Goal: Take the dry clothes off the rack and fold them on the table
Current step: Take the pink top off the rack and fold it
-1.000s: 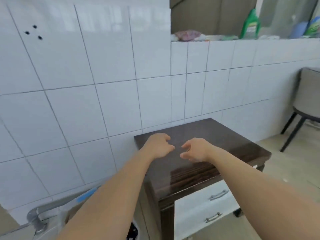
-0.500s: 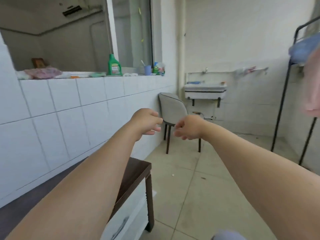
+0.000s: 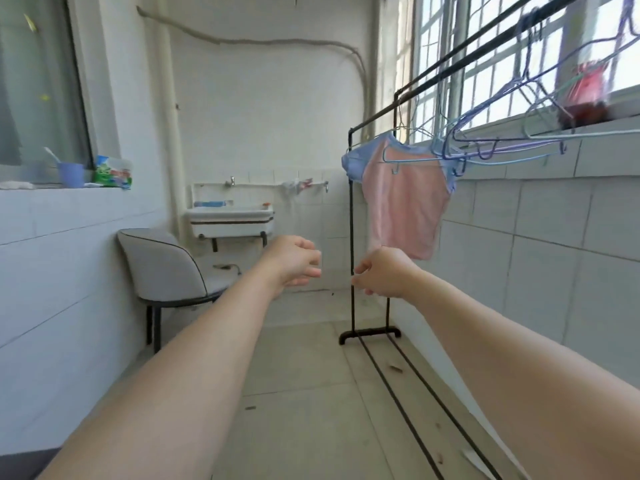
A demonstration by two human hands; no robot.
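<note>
A pink shirt with blue sleeves hangs on a wire hanger from the black clothes rack along the right-hand wall, near the rack's far end post. Its lower hem sits just above and behind the right hand, so that corner of the cloth is partly covered; whether the fingers touch it cannot be told. Several empty blue and purple hangers crowd the rail closer to the camera, blurred and tangled together, and the rail itself runs out of the picture at the upper right. A red object on the window sill is too smeared to identify. The table does not show, unless the dark patch cut off at the lower left corner belongs to it.

Both bare forearms reach forward at mid-height. The left hand is loosely curled, fingers half bent, holding nothing. The right hand is likewise loosely curled with thumb and fingertips drawn near each other, and it grips nothing that can be seen. The two hands sit near each other but apart.

Farther off, a grey chair stands by the left wall, and a white sink is mounted on the back wall.
</note>
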